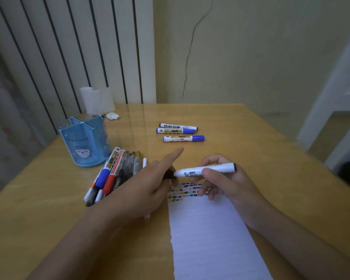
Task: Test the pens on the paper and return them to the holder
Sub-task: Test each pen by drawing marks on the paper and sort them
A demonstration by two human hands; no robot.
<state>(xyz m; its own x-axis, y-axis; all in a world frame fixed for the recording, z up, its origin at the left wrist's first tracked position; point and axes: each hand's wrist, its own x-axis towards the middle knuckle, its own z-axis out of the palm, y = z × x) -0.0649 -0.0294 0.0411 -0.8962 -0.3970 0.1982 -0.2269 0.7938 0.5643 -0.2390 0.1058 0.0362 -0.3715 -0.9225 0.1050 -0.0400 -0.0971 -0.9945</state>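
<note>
You hold a white marker (205, 170) level above the far end of the paper (210, 239), your right hand (226, 182) wrapped round its barrel while your left hand (150, 184) pinches the black cap (170, 174), apparently uncapping or recapping. The blue holder (85, 140) stands far left, empty, awaiting returns.

Wooden table (251, 142): paper (210, 239), holder (85, 142), pens (113, 174).
</note>
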